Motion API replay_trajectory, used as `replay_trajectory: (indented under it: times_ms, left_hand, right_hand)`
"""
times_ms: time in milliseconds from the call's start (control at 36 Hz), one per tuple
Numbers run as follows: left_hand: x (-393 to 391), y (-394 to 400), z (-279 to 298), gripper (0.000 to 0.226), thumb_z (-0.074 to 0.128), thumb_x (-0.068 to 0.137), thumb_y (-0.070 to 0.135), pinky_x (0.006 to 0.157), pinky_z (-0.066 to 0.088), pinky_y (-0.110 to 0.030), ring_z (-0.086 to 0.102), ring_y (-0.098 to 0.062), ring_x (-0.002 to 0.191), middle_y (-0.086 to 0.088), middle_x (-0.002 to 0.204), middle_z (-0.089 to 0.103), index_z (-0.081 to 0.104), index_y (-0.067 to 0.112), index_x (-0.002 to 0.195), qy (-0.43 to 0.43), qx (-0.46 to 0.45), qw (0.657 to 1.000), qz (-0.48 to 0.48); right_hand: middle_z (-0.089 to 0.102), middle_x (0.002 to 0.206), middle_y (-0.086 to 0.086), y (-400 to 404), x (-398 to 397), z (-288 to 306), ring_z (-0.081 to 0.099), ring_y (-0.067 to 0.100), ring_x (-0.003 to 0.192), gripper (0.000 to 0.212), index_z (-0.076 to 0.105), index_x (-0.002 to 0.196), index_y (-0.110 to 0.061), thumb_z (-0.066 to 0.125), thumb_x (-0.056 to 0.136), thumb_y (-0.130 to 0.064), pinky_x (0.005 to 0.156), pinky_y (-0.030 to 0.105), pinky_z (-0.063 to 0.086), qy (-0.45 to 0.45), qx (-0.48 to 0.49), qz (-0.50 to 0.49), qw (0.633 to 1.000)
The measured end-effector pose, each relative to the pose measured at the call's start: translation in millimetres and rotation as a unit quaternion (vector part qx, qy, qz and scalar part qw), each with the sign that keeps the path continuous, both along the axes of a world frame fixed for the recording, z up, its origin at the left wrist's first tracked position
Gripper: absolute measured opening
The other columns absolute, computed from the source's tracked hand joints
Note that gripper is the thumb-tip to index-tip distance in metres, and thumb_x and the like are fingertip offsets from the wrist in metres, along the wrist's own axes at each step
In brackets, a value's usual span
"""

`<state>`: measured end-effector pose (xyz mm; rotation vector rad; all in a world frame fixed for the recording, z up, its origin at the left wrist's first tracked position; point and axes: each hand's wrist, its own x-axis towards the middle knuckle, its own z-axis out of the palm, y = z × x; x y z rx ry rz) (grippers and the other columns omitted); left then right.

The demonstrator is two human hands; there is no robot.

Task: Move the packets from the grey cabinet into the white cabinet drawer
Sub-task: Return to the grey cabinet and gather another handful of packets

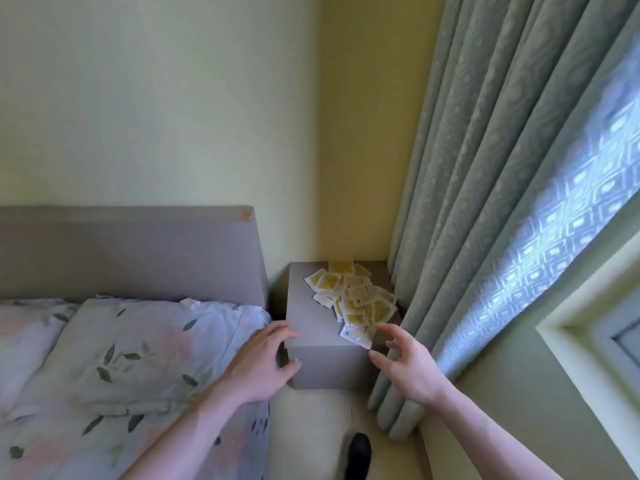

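Yellow-white packets [353,299] heaped on grey cabinet [311,327]; print too blurred to read. Left hand [263,365] spread wide at its near-left corner; right hand [405,362] wide, empty, near the heap.

Soft window daylight, wide-angle edge distortion

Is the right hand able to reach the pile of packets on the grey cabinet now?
Probably yes. The right hand hovers open beside the nearest of the packets on the grey cabinet, with nothing between them. The curtain hangs alongside, not across.
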<state>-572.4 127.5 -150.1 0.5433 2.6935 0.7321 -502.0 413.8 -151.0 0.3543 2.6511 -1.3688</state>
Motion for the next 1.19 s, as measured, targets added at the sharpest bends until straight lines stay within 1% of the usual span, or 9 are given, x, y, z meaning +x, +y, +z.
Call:
replay_trajectory:
  times_ms: [194, 444, 528, 611, 694, 889, 972, 1028, 1194]
  left_hand:
    - [-109.1, 49.5, -36.1, 0.050, 0.067, 0.089, 0.040, 0.110, 0.028, -0.016, 0.039, -0.004, 0.136, 0.017, 0.148, 0.038, 0.053, 0.032, 0.135, -0.054, -0.002, 0.998, 0.024]
    - [-222.8, 85.4, -71.2, 0.043, 0.068, 0.088, 0.034, 0.095, 0.031, -0.012, 0.050, -0.003, 0.122, 0.016, 0.132, 0.049, 0.058, 0.030, 0.129, -0.112, -0.015, 0.991, 0.066]
    - [-261.1, 96.9, -91.9, 0.041, 0.067, 0.088, 0.035, 0.097, 0.034, -0.014, 0.050, -0.004, 0.121, 0.018, 0.128, 0.048, 0.057, 0.030, 0.128, -0.150, -0.020, 0.986, 0.075]
    - [-304.3, 109.9, -121.8, 0.044, 0.066, 0.084, 0.040, 0.103, 0.040, -0.021, 0.053, -0.005, 0.119, 0.017, 0.131, 0.050, 0.058, 0.032, 0.126, -0.182, -0.017, 0.979, 0.087]
    - [-349.2, 124.8, -154.8, 0.042, 0.068, 0.083, 0.038, 0.083, 0.045, -0.014, 0.060, -0.004, 0.100, 0.008, 0.131, 0.054, 0.059, 0.031, 0.123, -0.221, -0.011, 0.970, 0.101]
    - [-441.8, 157.2, -253.4, 0.043, 0.069, 0.085, 0.040, 0.075, 0.045, -0.020, 0.059, -0.011, 0.089, 0.001, 0.129, 0.055, 0.058, 0.026, 0.123, -0.266, -0.038, 0.954, 0.136]
    - [-466.9, 169.4, -297.2, 0.043, 0.070, 0.084, 0.039, 0.077, 0.047, -0.022, 0.057, -0.013, 0.089, -0.001, 0.127, 0.053, 0.057, 0.025, 0.123, -0.278, -0.049, 0.947, 0.152]
    - [-477.1, 177.7, -323.8, 0.043, 0.070, 0.083, 0.040, 0.078, 0.046, -0.022, 0.058, -0.017, 0.097, 0.000, 0.123, 0.053, 0.056, 0.026, 0.121, -0.279, -0.048, 0.946, 0.159]
    - [-491.4, 197.5, -398.5, 0.076, 0.074, 0.075, 0.061, 0.091, 0.049, -0.034, 0.055, -0.022, 0.123, 0.001, 0.136, 0.049, 0.048, 0.025, 0.137, -0.232, -0.038, 0.949, 0.208]
  right_hand:
    - [0.067, 0.110, -0.001, 46.0, -110.3, -48.0, 0.063, 0.015, 0.105, 0.048, 0.053, 0.132, -0.038, 0.070, 0.086, -0.036, 0.087, 0.023, 0.050, -0.077, 0.004, -0.025, 0.997]
    - [0.064, 0.120, -0.008, 98.2, -231.2, -139.9, 0.064, 0.016, 0.105, 0.052, 0.052, 0.114, -0.043, 0.075, 0.068, -0.046, 0.096, 0.038, 0.053, -0.181, -0.050, -0.070, 0.980]
    - [0.062, 0.116, -0.006, 97.2, -264.5, -141.3, 0.062, 0.019, 0.107, 0.048, 0.058, 0.120, -0.031, 0.075, 0.076, -0.029, 0.091, 0.027, 0.048, -0.199, -0.027, -0.088, 0.976]
    - [0.059, 0.113, -0.008, 103.2, -298.2, -145.1, 0.060, 0.018, 0.113, 0.038, 0.060, 0.116, -0.028, 0.074, 0.080, -0.032, 0.084, 0.022, 0.041, -0.202, -0.015, -0.101, 0.974]
    - [0.066, 0.114, -0.010, 110.2, -328.2, -163.2, 0.062, 0.015, 0.107, 0.033, 0.057, 0.104, -0.036, 0.073, 0.075, -0.038, 0.085, 0.024, 0.045, -0.196, -0.018, -0.121, 0.973]
    - [0.064, 0.125, -0.011, 132.4, -385.2, -260.0, 0.061, 0.016, 0.116, 0.063, 0.056, 0.127, -0.035, 0.067, 0.068, -0.050, 0.095, 0.031, 0.051, -0.235, -0.003, -0.152, 0.960]
    - [0.063, 0.128, -0.008, 136.1, -402.0, -300.6, 0.060, 0.016, 0.116, 0.071, 0.054, 0.131, -0.033, 0.067, 0.064, -0.055, 0.098, 0.036, 0.051, -0.240, 0.007, -0.173, 0.955]
    - [0.058, 0.136, 0.001, 131.0, -416.9, -311.9, 0.056, 0.021, 0.124, 0.071, 0.051, 0.139, -0.023, 0.076, 0.075, -0.041, 0.104, 0.032, 0.045, -0.234, 0.020, -0.192, 0.953]
    - [0.050, 0.140, 0.006, 129.8, -443.0, -375.7, 0.047, 0.024, 0.131, 0.081, 0.043, 0.145, -0.019, 0.082, 0.076, -0.038, 0.106, 0.034, 0.040, -0.234, 0.062, -0.218, 0.945]
